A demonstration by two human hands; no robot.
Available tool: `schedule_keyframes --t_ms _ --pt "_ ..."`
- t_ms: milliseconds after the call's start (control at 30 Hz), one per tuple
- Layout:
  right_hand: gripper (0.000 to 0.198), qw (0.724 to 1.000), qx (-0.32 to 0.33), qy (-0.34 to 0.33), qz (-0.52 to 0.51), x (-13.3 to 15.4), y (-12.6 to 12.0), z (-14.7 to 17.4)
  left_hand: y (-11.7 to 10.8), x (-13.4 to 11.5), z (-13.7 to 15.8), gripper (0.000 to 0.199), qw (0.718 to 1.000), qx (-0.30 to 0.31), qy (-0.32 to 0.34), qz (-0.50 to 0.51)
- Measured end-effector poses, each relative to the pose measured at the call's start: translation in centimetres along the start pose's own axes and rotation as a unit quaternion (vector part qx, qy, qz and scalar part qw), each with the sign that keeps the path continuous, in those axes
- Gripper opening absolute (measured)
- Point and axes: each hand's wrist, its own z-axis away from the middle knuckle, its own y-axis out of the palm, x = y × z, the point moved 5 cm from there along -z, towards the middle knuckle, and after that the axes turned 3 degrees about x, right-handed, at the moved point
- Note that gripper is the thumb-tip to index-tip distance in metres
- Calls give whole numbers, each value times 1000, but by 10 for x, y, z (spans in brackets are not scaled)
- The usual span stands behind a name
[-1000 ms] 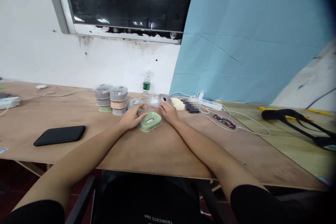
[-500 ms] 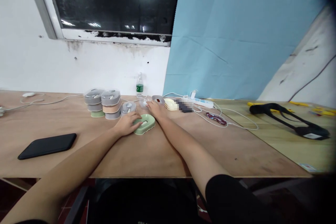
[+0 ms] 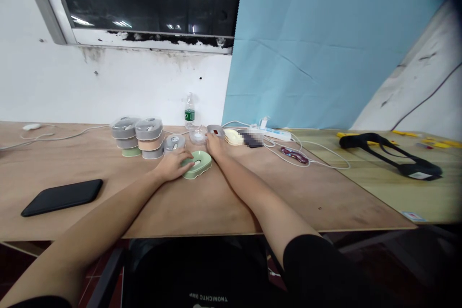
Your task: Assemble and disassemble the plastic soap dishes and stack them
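Note:
My left hand [image 3: 173, 164] grips the left end of a light green oval lid [image 3: 199, 162] with a slot in its top, thumb on the near side and fingers on the far side. My right hand [image 3: 215, 145] reaches further back, by a grey oval lid [image 3: 215, 130] with a reddish slot; its fingertips are partly hidden. Just left of it sits a clear plastic container [image 3: 198, 135]. Beside my left hand's fingers is a grey lidded box [image 3: 174, 143]. Two stacks of similar boxes, a left stack [image 3: 126, 137] and a right stack [image 3: 149, 138], stand further left.
A black phone-like slab [image 3: 63, 197] lies at the left front. Behind stands a water bottle [image 3: 189, 111]. To the right are cream-coloured pieces [image 3: 234, 137], a power strip [image 3: 277, 134], white cables, a patterned dark red item [image 3: 294, 155] and a black strap frame [image 3: 390, 155].
My right hand has moved off the clear container, slightly to the right, to the grey lid. My left hand stays at the green lid. The whole view has shifted a little.

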Motion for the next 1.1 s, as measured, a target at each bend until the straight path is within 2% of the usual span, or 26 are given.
schedule_keyframes --t_ms 300,500,567,667,800,967,1100 --pt "52 993 -78 -38 -76 4 7 -4 -1 2 1 43 1000 9 -18 -12" --pt "50 974 -115 -105 -162 4 -9 4 11 4 4 83 993 107 -45 -24" --pt "47 973 -118 -104 -170 4 -14 7 13 3 4 85 991 119 -48 -25" --pt "42 975 -116 -83 -170 2 -16 9 9 1 3 78 994 95 -46 -28" --pt "37 975 -117 -77 -174 1 -18 10 -1 5 3 72 996 32 -72 -34" --pt "39 962 -148 -146 -176 7 -25 15 -11 13 4 58 992 -61 -112 4" --pt "32 963 -132 -193 -134 19 -25 22 -13 21 5 51 985 -103 -129 49"
